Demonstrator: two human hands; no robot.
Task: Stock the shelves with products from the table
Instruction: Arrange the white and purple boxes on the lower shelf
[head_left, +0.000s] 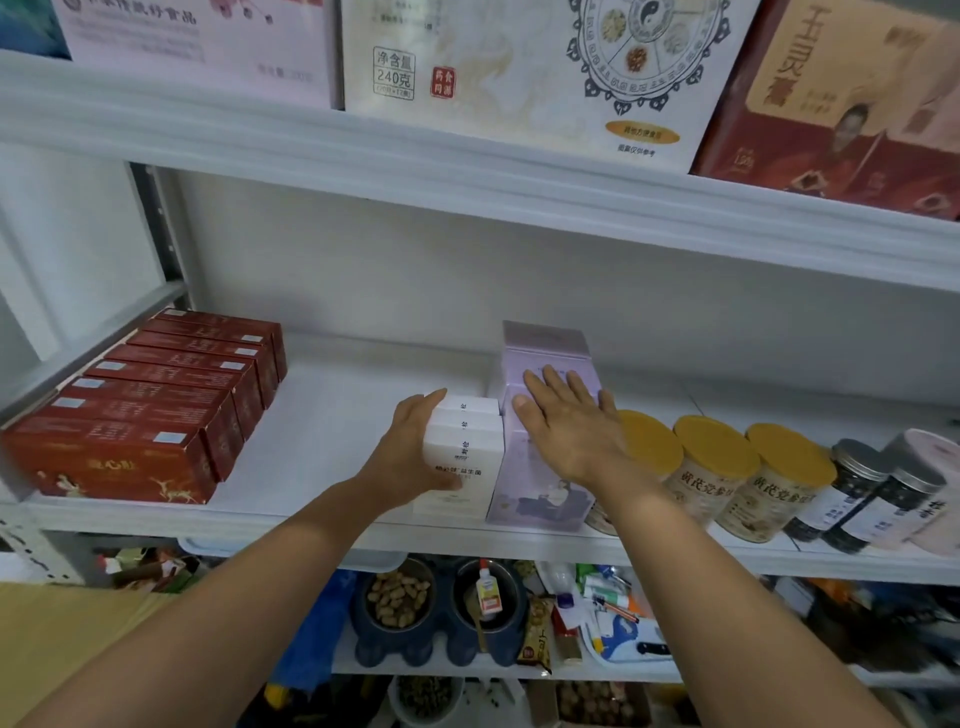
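On the middle white shelf (332, 415) stands a row of three white boxes (465, 447), front to back. My left hand (415, 447) lies against their left side, thumb across the front box's face, fingers along the side. Right beside them sit lilac boxes (540, 483), one behind another. My right hand (569, 415) rests flat on top of the lilac boxes with straight, spread fingers.
A row of several red boxes (150, 405) fills the shelf's left part, with bare shelf between them and the white boxes. Yellow-lidded jars (722, 467) and dark jars (857, 493) stand to the right. Large cartons (519, 67) sit on the shelf above; bowls and clutter (441, 608) lie below.
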